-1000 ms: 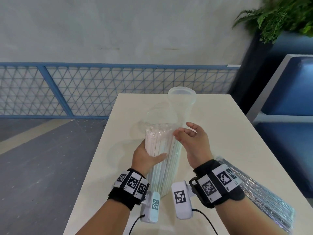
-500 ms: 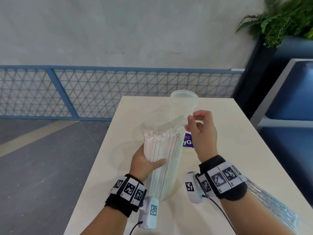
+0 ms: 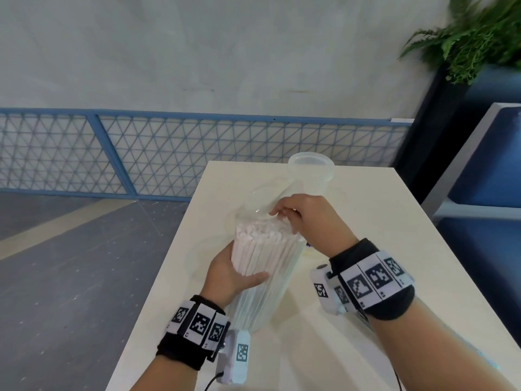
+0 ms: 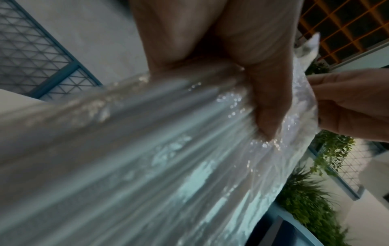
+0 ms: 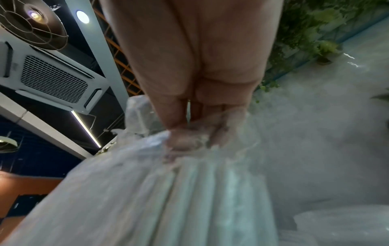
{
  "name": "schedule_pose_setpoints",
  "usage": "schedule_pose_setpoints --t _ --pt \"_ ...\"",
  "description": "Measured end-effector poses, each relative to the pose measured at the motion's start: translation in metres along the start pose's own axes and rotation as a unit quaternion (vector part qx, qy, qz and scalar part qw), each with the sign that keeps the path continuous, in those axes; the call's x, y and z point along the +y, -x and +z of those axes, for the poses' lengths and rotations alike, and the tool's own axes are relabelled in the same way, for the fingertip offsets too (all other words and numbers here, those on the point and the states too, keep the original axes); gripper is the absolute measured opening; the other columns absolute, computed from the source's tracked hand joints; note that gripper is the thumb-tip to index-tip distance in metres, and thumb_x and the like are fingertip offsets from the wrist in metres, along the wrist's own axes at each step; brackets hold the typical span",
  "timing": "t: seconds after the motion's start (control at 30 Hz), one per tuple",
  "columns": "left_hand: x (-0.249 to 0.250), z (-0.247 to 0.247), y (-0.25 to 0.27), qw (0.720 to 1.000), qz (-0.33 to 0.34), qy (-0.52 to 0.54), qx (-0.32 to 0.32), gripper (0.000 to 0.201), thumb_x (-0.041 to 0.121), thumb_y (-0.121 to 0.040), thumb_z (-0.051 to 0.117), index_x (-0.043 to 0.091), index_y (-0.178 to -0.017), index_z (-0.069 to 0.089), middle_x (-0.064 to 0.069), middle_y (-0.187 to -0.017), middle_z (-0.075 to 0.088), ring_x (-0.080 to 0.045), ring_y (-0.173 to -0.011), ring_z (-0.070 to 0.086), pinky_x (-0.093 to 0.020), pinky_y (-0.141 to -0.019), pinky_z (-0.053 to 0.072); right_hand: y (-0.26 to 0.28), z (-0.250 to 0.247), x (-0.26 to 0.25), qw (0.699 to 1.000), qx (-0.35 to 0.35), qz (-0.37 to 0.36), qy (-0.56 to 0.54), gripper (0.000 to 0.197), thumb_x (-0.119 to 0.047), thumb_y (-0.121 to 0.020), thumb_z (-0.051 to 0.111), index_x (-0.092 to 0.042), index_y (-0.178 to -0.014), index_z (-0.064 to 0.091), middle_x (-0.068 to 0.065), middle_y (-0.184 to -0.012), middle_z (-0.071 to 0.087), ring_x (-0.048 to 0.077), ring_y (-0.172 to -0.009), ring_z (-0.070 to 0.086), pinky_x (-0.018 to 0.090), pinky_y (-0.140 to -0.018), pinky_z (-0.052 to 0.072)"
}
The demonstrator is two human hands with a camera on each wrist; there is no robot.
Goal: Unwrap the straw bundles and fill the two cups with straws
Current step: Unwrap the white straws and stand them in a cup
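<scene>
A bundle of white straws (image 3: 262,266) in clear plastic wrap stands upright on the cream table (image 3: 366,249), its base on the tabletop. My left hand (image 3: 234,273) grips the bundle around its upper part, thumb across the front; that thumb (image 4: 267,106) presses into the shiny wrap (image 4: 168,158). My right hand (image 3: 298,214) pinches the loose clear wrap (image 3: 262,198) at the top of the bundle, and the bunched plastic (image 5: 189,138) sits under its fingertips. A clear plastic cup (image 3: 310,172) stands behind the bundle. I cannot make out a second cup.
A blue mesh railing (image 3: 169,153) runs behind the table, with grey floor to the left. A dark planter with a fern (image 3: 473,38) and a blue bench (image 3: 493,170) stand at the right. The table's left edge lies close to my left wrist.
My right hand rose from beside the bundle to its top and now pinches the loose wrap there. The left hand kept its grip on the bundle.
</scene>
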State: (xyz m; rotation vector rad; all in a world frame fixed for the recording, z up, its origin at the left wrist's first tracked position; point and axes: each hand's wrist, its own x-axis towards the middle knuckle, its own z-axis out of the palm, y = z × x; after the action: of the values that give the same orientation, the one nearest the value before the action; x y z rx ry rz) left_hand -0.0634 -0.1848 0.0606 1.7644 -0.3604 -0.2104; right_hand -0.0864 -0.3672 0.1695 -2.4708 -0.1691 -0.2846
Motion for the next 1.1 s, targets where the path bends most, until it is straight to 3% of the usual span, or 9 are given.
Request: schedule_pose_setpoints --t 0.1,0.17,0.23,0.33,0.5,0.63,0.8,0.97,1.1 --pt "-0.002 -0.012 -0.003 1.000 0.004 0.005 0.007 0.060 0.009 -0.053 0.089 0.031 -0.099 0.058 0.008 -0.098 0.069 0.002 -0.090 0.066 -0.014 -0.076 0.051 -0.005 -0.007 -0.005 0.998 -0.068 0.004 -0.011 0.019 -0.010 -0.091 0.052 -0.025 -0.083 0.061 -0.009 -0.081 0.073 0.000 -0.043 0.057 0.006 -0.059 0.039" --pt "-0.003 -0.018 -0.005 1.000 -0.001 0.006 0.005 0.063 0.017 -0.048 0.092 0.031 -0.100 0.058 0.006 -0.098 0.070 -0.001 -0.091 0.066 -0.020 -0.080 0.052 -0.011 -0.005 -0.009 0.990 -0.127 -0.021 0.063 0.015 -0.019 -0.085 0.064 -0.019 -0.099 0.064 -0.013 -0.101 0.070 0.004 -0.063 0.057 0.009 -0.068 0.039" --pt "-0.006 -0.022 -0.008 1.000 -0.007 0.003 0.000 0.069 0.033 -0.041 0.089 0.030 -0.103 0.058 0.003 -0.100 0.070 -0.005 -0.095 0.066 -0.024 -0.082 0.053 -0.017 0.007 -0.010 0.971 -0.180 -0.061 0.145 0.047 -0.028 -0.079 0.070 -0.020 -0.123 0.057 -0.004 -0.123 0.058 0.008 -0.091 0.049 0.017 -0.081 0.035" --pt "-0.008 -0.027 -0.010 0.999 -0.025 -0.017 -0.014 0.069 0.028 -0.044 0.090 0.028 -0.105 0.058 0.002 -0.102 0.070 -0.010 -0.098 0.065 -0.028 -0.084 0.053 -0.024 0.023 -0.011 0.965 -0.200 -0.070 0.154 0.059 -0.032 -0.077 0.071 -0.021 -0.130 0.049 0.002 -0.125 0.055 0.021 -0.112 0.047 0.029 -0.094 0.039" --pt "-0.012 -0.032 -0.009 0.998 -0.054 -0.024 -0.021 0.061 0.012 -0.053 0.089 0.025 -0.104 0.058 0.000 -0.103 0.069 -0.013 -0.099 0.065 -0.031 -0.085 0.053 -0.034 0.025 -0.010 0.961 -0.223 -0.079 0.144 0.048 -0.031 -0.082 0.067 -0.017 -0.126 0.052 0.003 -0.120 0.060 0.021 -0.109 0.053 0.023 -0.085 0.034" --pt "-0.013 -0.032 -0.010 0.998 -0.048 -0.024 -0.039 0.070 0.014 -0.053 0.089 0.024 -0.114 0.058 0.003 -0.107 0.069 -0.010 -0.103 0.063 -0.027 -0.087 0.052 -0.037 0.030 -0.014 0.939 -0.271 -0.067 0.200 0.065 -0.037 -0.077 0.070 -0.017 -0.132 0.043 0.005 -0.120 0.058 0.023 -0.111 0.052 0.031 -0.091 0.039" --pt "-0.011 -0.038 -0.012 0.998 -0.040 -0.013 -0.046 0.074 0.024 -0.048 0.091 0.022 -0.114 0.058 0.004 -0.107 0.070 -0.004 -0.102 0.064 -0.021 -0.085 0.050 -0.037 0.044 -0.011 0.968 -0.171 -0.070 0.169 0.041 -0.020 -0.084 0.064 -0.017 -0.124 0.055 0.006 -0.112 0.066 0.025 -0.104 0.059 0.026 -0.079 0.041" --pt "-0.009 -0.039 -0.016 0.998 -0.048 0.010 -0.046 0.068 0.029 -0.047 0.091 0.024 -0.109 0.061 0.002 -0.104 0.071 -0.006 -0.099 0.066 -0.021 -0.083 0.052 -0.039 0.045 -0.008 0.990 -0.112 -0.042 0.080 0.040 -0.017 -0.080 0.069 -0.013 -0.119 0.062 0.004 -0.116 0.068 0.019 -0.106 0.062 0.012 -0.081 0.036" --pt "-0.012 -0.040 -0.018 0.998 -0.057 0.001 -0.037 0.053 0.016 -0.056 0.088 0.030 -0.100 0.060 0.004 -0.099 0.071 -0.001 -0.093 0.067 -0.018 -0.077 0.051 -0.042 0.041 -0.011 0.996 -0.071 -0.035 0.032 0.032 -0.012 -0.077 0.070 -0.012 -0.109 0.068 0.007 -0.103 0.072 0.011 -0.081 0.058 0.003 -0.064 0.033"
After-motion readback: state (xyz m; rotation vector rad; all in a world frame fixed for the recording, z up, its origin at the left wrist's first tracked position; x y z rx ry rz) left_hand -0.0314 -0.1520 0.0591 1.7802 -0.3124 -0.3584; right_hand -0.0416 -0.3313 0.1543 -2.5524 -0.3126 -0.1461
